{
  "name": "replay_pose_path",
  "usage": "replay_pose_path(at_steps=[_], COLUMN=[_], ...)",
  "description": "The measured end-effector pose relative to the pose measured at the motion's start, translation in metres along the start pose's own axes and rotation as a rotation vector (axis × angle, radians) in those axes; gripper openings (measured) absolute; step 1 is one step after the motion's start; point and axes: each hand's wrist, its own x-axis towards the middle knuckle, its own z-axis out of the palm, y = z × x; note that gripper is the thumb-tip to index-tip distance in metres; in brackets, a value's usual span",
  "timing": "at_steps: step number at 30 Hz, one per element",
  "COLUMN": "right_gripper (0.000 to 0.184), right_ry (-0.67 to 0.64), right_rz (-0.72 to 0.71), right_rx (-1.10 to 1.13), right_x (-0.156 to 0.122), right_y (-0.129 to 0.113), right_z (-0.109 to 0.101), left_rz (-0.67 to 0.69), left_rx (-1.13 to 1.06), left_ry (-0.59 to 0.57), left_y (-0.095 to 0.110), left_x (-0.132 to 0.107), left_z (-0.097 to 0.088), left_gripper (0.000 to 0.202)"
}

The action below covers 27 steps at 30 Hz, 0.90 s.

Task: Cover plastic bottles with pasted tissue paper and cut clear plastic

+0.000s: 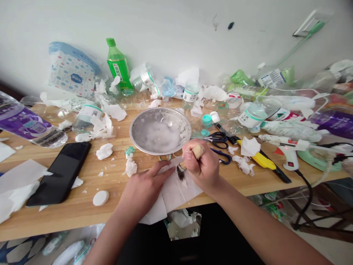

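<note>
Right hand [202,167] wrapped around a wooden-handled brush [181,173], bristles down on white paper [176,191] at the bench's [234,184] near edge; left hand [142,189] flat, fingers slightly spread, touching the paper's left part.

Even, fairly bright light reaches you across the table [74,211], with soft shadows and mild glints on the metal bowl [140,123]. Your wide view stretches things at the left and right edges; fine print looks soft.
</note>
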Motion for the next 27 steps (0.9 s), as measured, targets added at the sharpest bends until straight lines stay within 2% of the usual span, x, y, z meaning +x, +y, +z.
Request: replay_pose_path(at_steps=[3, 5, 7, 8, 9, 12, 14, 20, 24, 27], right_gripper=[0.011, 0.010, 0.008, 0.008, 0.007, 0.005, 0.004, 0.007, 0.008, 0.008], right_ry=[-0.012, -0.011, 0.005, 0.015, 0.024, 0.046, 0.057, 0.094, 0.127, 0.150], right_rz=[-0.020, -0.024, -0.027, -0.031, -0.038, -0.076, -0.108, -0.161, -0.180, -0.193], right_rx=[0.029, 0.043, 0.058, 0.067, 0.077, 0.111, 0.131, 0.181, 0.190, 0.190], right_x=[-0.002, -0.002, -0.003, -0.004, -0.005, -0.010, -0.012, -0.013, -0.014, -0.015], right_y=[0.000, 0.001, 0.002, 0.003, 0.004, 0.008, 0.010, 0.011, 0.011, 0.011], right_z=[0.001, 0.001, 0.001, 0.000, 0.000, -0.002, -0.003, -0.003, -0.002, -0.003], left_rz=[-0.002, 0.025, 0.104, 0.158, 0.218, 0.231, 0.195, 0.046, -0.079, -0.157], left_rx=[-0.091, -0.148, -0.142, -0.105, -0.065, 0.056, 0.086, 0.095, 0.010, -0.017], left_ry=[0.047, 0.163, 0.285, 0.302, 0.294, 0.252, 0.256, 0.251, 0.408, 0.460], left_y=[-0.004, 0.001, 0.015, 0.025, 0.035, 0.063, 0.071, 0.072, 0.086, 0.096], left_x=[0.000, -0.004, -0.013, -0.018, -0.024, -0.040, -0.047, -0.051, -0.041, -0.034], left_z=[0.000, -0.001, -0.004, -0.005, -0.006, -0.004, 0.001, 0.022, 0.030, 0.034], left_gripper=[0.048, 0.045, 0.042, 0.042, 0.042, 0.047, 0.049, 0.049, 0.036, 0.032])
